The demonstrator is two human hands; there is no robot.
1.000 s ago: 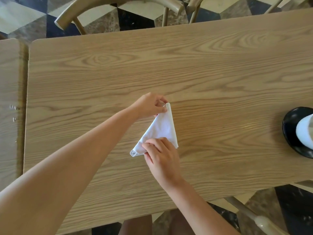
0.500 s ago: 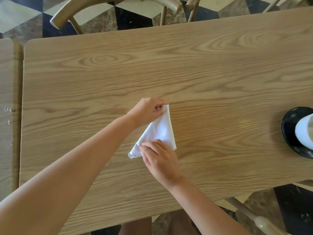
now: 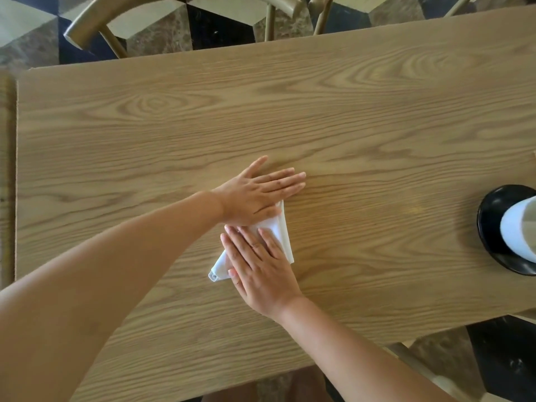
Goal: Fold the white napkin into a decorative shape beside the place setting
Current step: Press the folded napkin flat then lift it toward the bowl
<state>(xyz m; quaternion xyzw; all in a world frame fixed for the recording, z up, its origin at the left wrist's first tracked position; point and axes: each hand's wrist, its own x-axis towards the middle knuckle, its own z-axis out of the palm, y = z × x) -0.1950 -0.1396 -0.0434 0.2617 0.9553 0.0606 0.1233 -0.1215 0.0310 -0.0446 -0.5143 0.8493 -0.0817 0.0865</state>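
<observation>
The white napkin (image 3: 280,232), folded into a narrow triangle, lies flat near the middle of the wooden table (image 3: 377,126). My left hand (image 3: 256,195) lies flat with fingers spread over the napkin's far tip, palm down. My right hand (image 3: 258,262) presses flat on the napkin's near part, fingers apart. Most of the napkin is hidden under both hands; only its right edge and its lower left corner show.
A black saucer (image 3: 490,227) with a white cup (image 3: 519,230) on it stands at the table's right edge. Wooden chairs (image 3: 95,21) stand beyond the far edge. A second table top (image 3: 5,169) adjoins on the left.
My left hand has let go of the napkin's top tip and now lies flat on it. My right hand has opened from a pinch and flattened on the napkin.
</observation>
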